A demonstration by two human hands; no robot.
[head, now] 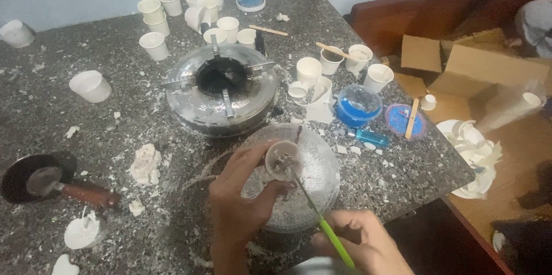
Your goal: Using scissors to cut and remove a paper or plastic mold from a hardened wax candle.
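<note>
One small cup [282, 160], dark residue inside, pinched by left fingers [253, 166]; right fingers [353, 233] grip a green-handled tool [328, 230].

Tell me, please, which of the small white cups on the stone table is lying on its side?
The lone white cup left of the round metal stove; it lies tipped over, while the clustered cups behind stand upright.

dim, flat indoor light | soft overall blur (edges slightly bowed) | faint shadows
</note>
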